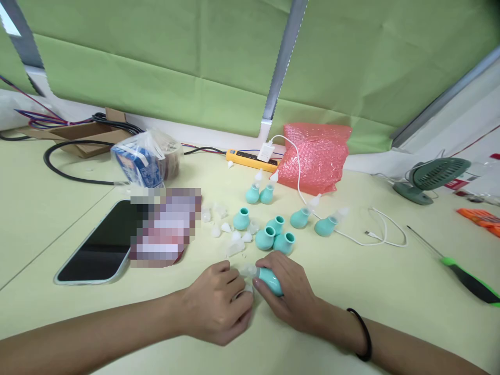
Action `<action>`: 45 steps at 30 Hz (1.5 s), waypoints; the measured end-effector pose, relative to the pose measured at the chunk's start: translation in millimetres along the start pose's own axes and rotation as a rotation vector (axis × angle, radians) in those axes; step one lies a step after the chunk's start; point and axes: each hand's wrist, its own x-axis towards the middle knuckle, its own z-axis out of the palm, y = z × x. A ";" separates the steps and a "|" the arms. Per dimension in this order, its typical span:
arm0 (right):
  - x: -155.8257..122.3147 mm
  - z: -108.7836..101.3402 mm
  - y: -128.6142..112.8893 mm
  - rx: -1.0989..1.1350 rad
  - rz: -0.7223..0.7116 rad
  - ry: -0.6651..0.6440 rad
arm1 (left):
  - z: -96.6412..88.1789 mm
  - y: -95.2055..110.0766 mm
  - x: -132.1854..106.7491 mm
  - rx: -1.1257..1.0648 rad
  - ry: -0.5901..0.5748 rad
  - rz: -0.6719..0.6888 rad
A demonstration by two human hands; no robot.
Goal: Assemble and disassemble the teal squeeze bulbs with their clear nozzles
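My right hand (291, 291) is closed round a teal rubber bulb (270, 279) lying on its side on the pale table. My left hand (219, 307) is curled beside it, fingertips pinching a clear plastic tip (247, 271) at the bulb's mouth. Just beyond the hands stand several open teal bulbs (273, 237). Loose clear tips (230, 234) lie scattered to their left. Further back, several bulbs with tips fitted (260, 192) stand or lie on the table, among them two lying on their sides (312, 219).
A dark phone (97, 245) lies face up at left beside a blurred-out item. Behind are a plastic bag with a blue box (144, 159), a yellow power strip (250, 159) with white cable, pink bubble wrap (316, 156), a small green fan (429, 179) and a green-handled screwdriver (464, 276) at right.
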 end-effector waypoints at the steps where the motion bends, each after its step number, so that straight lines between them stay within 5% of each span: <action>1: 0.3 -0.4 -0.3 0.005 0.007 0.004 | 1.8 0.1 -0.9 0.024 -0.033 0.001; 5: 1.4 -2.9 -1.7 0.051 0.013 0.040 | 7.4 -2.6 -2.1 0.068 -0.091 -0.137; 12: 2.5 -5.8 -3.6 0.081 0.004 0.046 | 10.4 -11.1 -4.9 0.122 0.084 -0.222; 17: 1.6 -4.1 -1.7 0.083 -0.043 0.011 | 1.3 -10.1 -2.5 -0.219 0.210 -0.393; 20: 0.9 -3.4 0.0 0.115 -0.115 -0.046 | -5.9 -6.4 1.6 -0.305 0.173 -0.348; 31: -3.8 -4.7 -3.6 0.105 -0.207 -0.065 | 3.1 -4.6 -0.4 0.010 -0.186 -0.086; 35: -2.9 -3.8 -4.2 0.004 -0.168 -0.170 | 5.5 -3.7 -0.2 0.038 -0.189 -0.047; 40: -1.0 -8.8 -2.8 0.029 -0.327 -0.268 | 2.9 -3.9 2.9 -0.055 -0.197 0.058; 45: 1.5 -16.1 -3.9 0.078 -0.475 -0.233 | -0.9 0.0 1.8 -0.185 -0.151 0.131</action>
